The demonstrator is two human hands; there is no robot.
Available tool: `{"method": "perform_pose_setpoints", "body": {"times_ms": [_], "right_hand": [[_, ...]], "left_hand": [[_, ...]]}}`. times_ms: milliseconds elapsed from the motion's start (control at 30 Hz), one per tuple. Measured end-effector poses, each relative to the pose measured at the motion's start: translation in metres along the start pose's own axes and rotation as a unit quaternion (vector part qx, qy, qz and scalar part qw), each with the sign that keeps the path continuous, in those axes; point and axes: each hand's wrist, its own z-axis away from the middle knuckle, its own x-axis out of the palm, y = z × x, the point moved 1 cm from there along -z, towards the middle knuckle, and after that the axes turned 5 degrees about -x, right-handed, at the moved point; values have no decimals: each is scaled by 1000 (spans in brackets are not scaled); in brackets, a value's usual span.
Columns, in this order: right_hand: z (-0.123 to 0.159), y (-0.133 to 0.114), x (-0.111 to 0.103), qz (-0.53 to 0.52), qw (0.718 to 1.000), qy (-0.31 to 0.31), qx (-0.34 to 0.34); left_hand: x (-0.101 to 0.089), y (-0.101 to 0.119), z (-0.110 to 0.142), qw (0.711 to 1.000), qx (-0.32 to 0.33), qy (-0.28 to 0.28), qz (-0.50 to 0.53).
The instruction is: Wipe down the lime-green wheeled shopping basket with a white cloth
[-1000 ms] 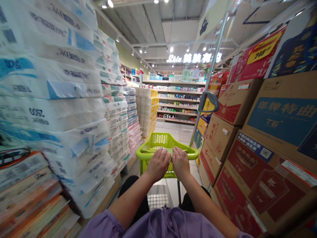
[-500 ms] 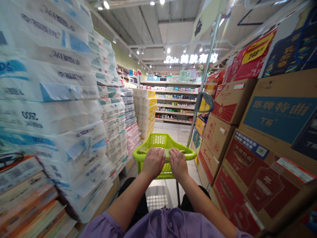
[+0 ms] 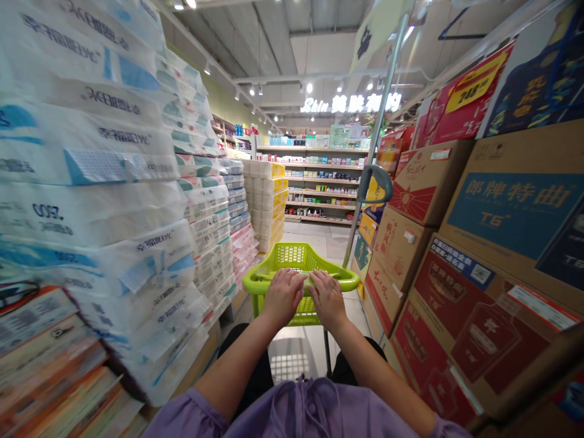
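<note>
Since the earlier frame, the aisle scene has shifted slightly left in the view. The lime-green shopping basket [image 3: 296, 258] stands ahead of the person on a wheeled frame, its mesh wall visible behind the hands; its contents cannot be told. The left hand [image 3: 283, 298] and right hand [image 3: 327, 298] lie palm-down, fingers curled around the basket handle [image 3: 347, 280], arms extended forward. Stacked tissue packs [image 3: 91, 140] line the left side, cardboard cartons [image 3: 515, 225] the right. Product shelving [image 3: 319, 182] stands beyond the tiled floor [image 3: 310, 234].
</note>
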Motion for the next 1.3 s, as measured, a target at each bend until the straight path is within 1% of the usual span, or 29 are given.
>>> {"method": "perform_pose_setpoints", "body": {"times_ms": [100, 200, 333, 467, 567, 667, 767, 1100, 1167, 1300], "right_hand": [[-1, 0, -2, -14, 1000, -3, 1], [-4, 0, -6, -51, 998, -13, 15], [-13, 1, -15, -104, 992, -46, 50], [-21, 6, -24, -125, 986, -84, 69], [-23, 11, -29, -134, 984, -104, 63], [-24, 14, -30, -143, 982, -112, 44], [-23, 16, -30, -148, 983, -102, 38], [-23, 18, -34, -170, 980, -98, 36], [-24, 18, -36, -173, 979, -101, 39], [-25, 20, -39, -179, 976, -117, 42]], "left_hand": [[0, 0, -4, 998, -20, -3, 53], [-1, 3, -11, 993, -38, -17, 109], [-2, 9, -21, 987, -75, -47, 131], [-1, 9, -29, 982, -64, -86, 158], [0, 5, -33, 976, -63, -112, 173], [2, 2, -35, 972, -54, -140, 180], [3, 0, -37, 969, -50, -157, 185], [5, -1, -36, 971, -28, -152, 184], [5, -1, -35, 973, -24, -152, 170], [0, 3, -35, 976, -14, -174, 129]]}}
